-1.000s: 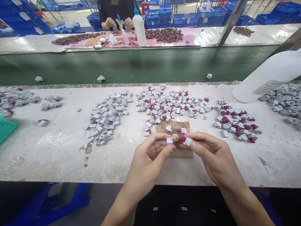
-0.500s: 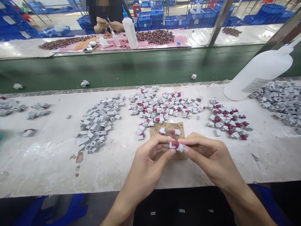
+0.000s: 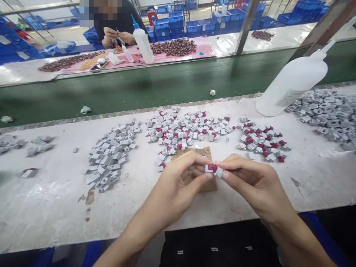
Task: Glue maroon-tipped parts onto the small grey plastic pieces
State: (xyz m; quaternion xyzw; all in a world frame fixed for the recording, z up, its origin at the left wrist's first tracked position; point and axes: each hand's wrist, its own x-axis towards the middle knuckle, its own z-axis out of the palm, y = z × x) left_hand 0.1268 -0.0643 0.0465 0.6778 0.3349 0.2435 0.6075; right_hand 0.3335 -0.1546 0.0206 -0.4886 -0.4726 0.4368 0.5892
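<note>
Between my two hands is a small grey and dark red piece (image 3: 213, 168). My left hand (image 3: 185, 181) pinches its left end with thumb and forefinger. The right end is pinched by my right hand (image 3: 250, 181). Below them lies a brown cardboard square (image 3: 210, 185), partly hidden by my hands. Behind it spreads a pile of grey and red pieces (image 3: 183, 129). A heap of plain grey pieces (image 3: 107, 159) is to the left, and another grey and red heap (image 3: 261, 142) to the right.
A large white bottle (image 3: 294, 85) leans at the back right beside a grey heap (image 3: 330, 115). Beyond the worktable (image 3: 50, 207) runs a green belt (image 3: 167, 83) carrying a few pieces. Across it, a person's hands (image 3: 118, 36) work near another bottle (image 3: 144, 46).
The view has shifted, so the table and heaps appear further left. Both hands still hold the piece, now a little further right in view. Pieces on the belt have moved left.
</note>
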